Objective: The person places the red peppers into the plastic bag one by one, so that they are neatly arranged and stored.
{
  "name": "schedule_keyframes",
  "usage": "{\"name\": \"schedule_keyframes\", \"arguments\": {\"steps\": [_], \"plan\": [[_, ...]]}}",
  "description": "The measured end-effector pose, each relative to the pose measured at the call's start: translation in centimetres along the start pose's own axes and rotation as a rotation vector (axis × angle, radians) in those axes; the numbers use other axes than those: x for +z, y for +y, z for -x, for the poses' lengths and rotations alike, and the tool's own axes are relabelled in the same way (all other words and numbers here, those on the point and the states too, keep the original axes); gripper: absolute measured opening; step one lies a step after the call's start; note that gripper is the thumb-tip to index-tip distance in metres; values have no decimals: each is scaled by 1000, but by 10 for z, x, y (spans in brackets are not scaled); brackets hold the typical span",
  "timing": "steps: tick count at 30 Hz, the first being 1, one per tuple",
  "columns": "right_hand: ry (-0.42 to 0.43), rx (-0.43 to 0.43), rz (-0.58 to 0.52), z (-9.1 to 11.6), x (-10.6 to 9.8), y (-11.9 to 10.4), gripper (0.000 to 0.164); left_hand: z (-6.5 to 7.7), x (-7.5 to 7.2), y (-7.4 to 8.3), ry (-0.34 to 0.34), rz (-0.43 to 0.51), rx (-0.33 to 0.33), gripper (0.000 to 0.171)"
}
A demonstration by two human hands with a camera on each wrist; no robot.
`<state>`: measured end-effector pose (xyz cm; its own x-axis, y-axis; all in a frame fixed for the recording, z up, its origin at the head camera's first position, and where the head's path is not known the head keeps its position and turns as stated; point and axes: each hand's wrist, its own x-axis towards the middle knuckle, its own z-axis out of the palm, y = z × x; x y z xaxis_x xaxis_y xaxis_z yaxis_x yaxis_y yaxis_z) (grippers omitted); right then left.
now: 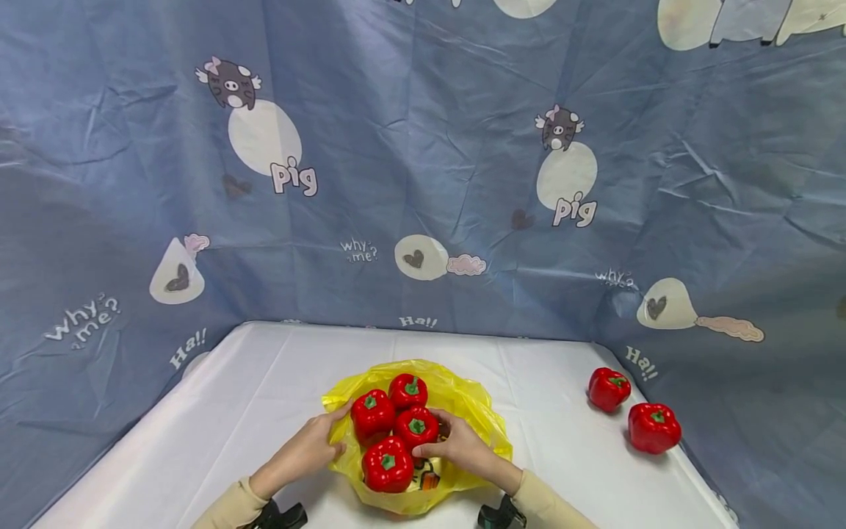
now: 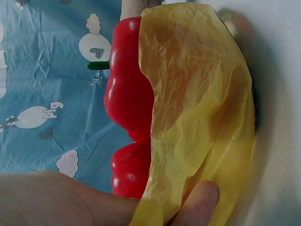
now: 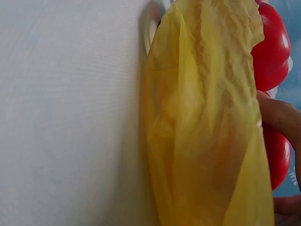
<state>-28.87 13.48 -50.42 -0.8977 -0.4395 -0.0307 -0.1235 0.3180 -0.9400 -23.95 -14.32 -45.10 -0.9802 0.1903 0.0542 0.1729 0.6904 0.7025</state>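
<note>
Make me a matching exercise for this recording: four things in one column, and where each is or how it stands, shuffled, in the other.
Column 1
1. left hand
2. right hand
3. yellow bag
4. two peppers outside the bag

Column 2
A. near the right edge of the white table
B. holding a red pepper between thumb and fingers
C. gripping the bag's edge on its left side
D. spread open, with four red peppers in it

Right pairs: 1-C, 2-B, 3-D, 4-A
</note>
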Motion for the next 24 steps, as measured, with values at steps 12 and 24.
{"name": "schedule_keyframes", "arguments": {"steps": [12, 24], "plan": [[-25, -8, 24, 1, 0, -2, 76, 0, -1, 2, -20, 30, -7, 69], [-45, -5, 9, 4, 2, 0, 74, 0, 0, 1, -22, 19, -14, 70]]}}
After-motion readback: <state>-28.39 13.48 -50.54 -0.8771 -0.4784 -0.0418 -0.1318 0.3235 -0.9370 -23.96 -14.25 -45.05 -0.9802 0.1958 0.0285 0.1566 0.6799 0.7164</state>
